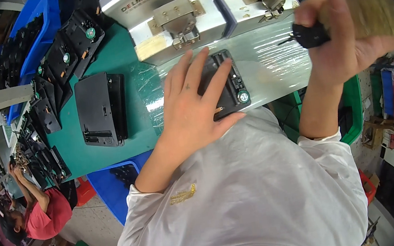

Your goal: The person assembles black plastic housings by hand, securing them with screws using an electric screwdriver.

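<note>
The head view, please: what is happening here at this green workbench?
A person in a white shirt works at a green workbench. The left hand lies flat on a black rectangular plastic part resting on a clear film-covered strip below two grey metal press fixtures. The right hand, raised, grips a blurred tan brush-like tool with a black end. More black parts lie to the left, beside blue bins.

A single head-worn fisheye view looks steeply down from above the person's chest, close over the green-topped table (113,64), which fills the upper half of the frame. The wearer's white shirt (247,191) fills the lower centre. Straight edges bow toward the dark rim; the floor shows at lower left.
</note>
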The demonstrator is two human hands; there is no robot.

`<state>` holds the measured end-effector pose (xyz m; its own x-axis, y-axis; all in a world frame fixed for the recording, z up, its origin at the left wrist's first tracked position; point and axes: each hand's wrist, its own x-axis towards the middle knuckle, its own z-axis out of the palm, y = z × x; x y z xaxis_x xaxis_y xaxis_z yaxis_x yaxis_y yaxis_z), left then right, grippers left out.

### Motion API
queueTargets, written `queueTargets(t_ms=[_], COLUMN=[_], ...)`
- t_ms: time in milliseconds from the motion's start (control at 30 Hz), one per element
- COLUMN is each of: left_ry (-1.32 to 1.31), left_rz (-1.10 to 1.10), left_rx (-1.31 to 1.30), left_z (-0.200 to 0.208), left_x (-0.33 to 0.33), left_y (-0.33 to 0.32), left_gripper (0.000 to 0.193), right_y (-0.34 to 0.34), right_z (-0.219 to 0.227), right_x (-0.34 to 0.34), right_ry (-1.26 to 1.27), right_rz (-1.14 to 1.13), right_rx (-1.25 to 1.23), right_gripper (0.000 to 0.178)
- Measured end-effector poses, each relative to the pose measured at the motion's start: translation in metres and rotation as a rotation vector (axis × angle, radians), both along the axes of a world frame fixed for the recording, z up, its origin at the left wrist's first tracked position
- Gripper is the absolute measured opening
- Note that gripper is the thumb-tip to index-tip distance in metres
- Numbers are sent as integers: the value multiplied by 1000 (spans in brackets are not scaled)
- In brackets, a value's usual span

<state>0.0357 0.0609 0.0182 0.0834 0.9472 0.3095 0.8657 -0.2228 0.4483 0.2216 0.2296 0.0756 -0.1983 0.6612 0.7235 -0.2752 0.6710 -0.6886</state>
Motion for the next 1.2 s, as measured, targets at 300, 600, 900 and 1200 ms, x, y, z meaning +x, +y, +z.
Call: queueTargets(t_ms=[300, 600, 900, 1200], left_ry=[-145, -137, -64, 88], left_rz=[-48, -105, 7, 105], left_rx=[129, 144, 116, 294], left_z=[-23, -25, -28, -36], left_x=[-16, -17, -11, -4], left_y=[-19, -23, -23, -26], left_gripper=[64, 63, 66, 54], right_y=[-15, -26, -50, -48], right_z=[21, 14, 27, -4], right_x=[-133, -157, -125, -51], right_ry=[224, 303, 250, 42], right_rz=[-99, 31, 315, 243], right_rx=[116, -14, -180, -302], right_gripper=[101, 108, 115, 14])
